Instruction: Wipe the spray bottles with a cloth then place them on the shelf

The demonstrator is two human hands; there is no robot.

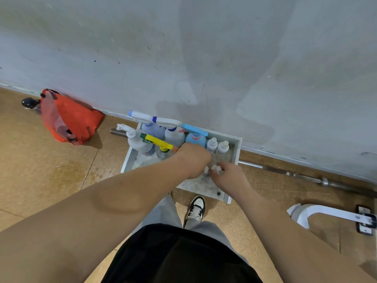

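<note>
Spray bottles stand crowded in the far half of the tray, against the wall. Both grips reach into the tray's near half. The left grip is curled knuckles-up just beside the bottles, and what it holds is hidden. The right grip is curled at something small and white; I cannot tell whether it pinches it. A red bag lies left of the tray.
</note>
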